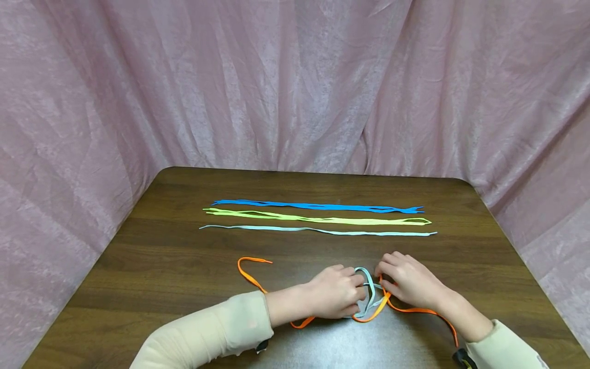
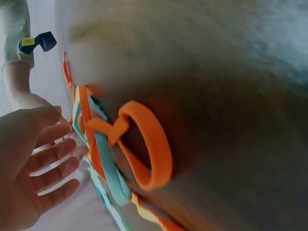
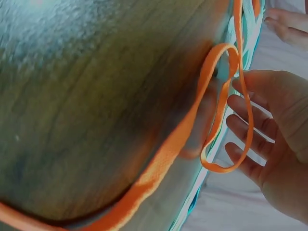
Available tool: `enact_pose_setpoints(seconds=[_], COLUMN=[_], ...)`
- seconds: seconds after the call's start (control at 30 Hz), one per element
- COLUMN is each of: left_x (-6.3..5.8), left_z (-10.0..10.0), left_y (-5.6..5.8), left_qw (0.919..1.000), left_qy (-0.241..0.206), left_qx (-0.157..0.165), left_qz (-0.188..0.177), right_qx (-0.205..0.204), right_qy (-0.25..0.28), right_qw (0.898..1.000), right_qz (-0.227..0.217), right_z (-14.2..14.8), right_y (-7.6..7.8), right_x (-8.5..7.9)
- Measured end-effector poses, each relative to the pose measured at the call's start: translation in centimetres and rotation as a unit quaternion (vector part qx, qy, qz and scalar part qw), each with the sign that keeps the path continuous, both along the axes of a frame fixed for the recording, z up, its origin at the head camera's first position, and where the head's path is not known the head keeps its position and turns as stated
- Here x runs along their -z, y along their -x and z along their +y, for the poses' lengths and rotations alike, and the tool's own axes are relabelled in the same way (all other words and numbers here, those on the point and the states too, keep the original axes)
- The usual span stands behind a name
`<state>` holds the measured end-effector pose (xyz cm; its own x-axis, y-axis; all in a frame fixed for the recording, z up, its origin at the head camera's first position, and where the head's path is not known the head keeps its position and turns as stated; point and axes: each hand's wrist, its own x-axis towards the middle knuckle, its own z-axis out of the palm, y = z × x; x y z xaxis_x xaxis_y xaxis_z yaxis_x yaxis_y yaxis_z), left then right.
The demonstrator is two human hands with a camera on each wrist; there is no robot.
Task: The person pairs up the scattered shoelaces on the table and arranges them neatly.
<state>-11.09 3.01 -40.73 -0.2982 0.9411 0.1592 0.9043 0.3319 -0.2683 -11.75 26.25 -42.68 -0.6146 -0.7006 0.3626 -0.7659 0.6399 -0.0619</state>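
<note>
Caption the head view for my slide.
Left hand and right hand at orange lace and pale-blue loops, more laces laid beyond.

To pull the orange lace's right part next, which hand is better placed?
Probably the right hand: that part of the orange lace runs close beside it. The left hand is farther, near the pale blue loop.

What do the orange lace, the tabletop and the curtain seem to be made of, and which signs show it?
Orange lace: apparently woven textile, matte; fine weave shows up close.
Tabletop: wood or wood-look laminate, slightly glossy; brown grain and a bright reflection.
Curtain: probably velvety cloth, softly shiny; folds and crinkles catch light.
</note>
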Motion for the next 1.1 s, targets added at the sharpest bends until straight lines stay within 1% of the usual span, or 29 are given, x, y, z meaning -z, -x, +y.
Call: enact_pose_setpoints(seconds=[0.17, 0.33, 0.4, 0.53, 0.7, 0.93, 1.1], left_x=[0.3, 0.7, 0.8, 1.0, 1.1, 1.4, 1.6], left_z=[0.9, 1.4, 1.5, 1.7, 2.0, 2.0, 2.0], left_y=[-0.3, -0.6, -0.7, -1.0, -1.2, -1.4, -1.5], left_qw=[0.9997, 0.9996, 0.9994, 0.998, 0.9962, 0.9962, 0.9962], left_qy=[0.021, 0.023, 0.027, 0.052, 0.074, 0.072, 0.072], left_qx=[-0.015, -0.017, -0.02, -0.034, -0.04, -0.046, -0.045], left_qz=[0.002, 0.007, 0.004, -0.009, -0.021, -0.018, -0.019], right_qx=[0.012, 0.027, 0.03, 0.029, 0.023, 0.02, 0.012], right_qy=[-0.018, -0.03, -0.032, -0.032, -0.033, -0.032, -0.027], right_qw=[1.0, 0.999, 0.999, 0.999, 0.999, 0.999, 1.0], right_qz=[0.002, -0.001, -0.001, 0.002, 0.002, -0.002, 0.008], right_z=[-0.2, -0.2, -0.3, -0.5, -0.6, -1.0, -1.2], right_y=[-0.2, -0.3, -0.3, -0.2, -0.2, -0.3, -0.2], right_x=[0.1, 0.1, 0.2, 0.2, 0.4, 0.5, 0.7])
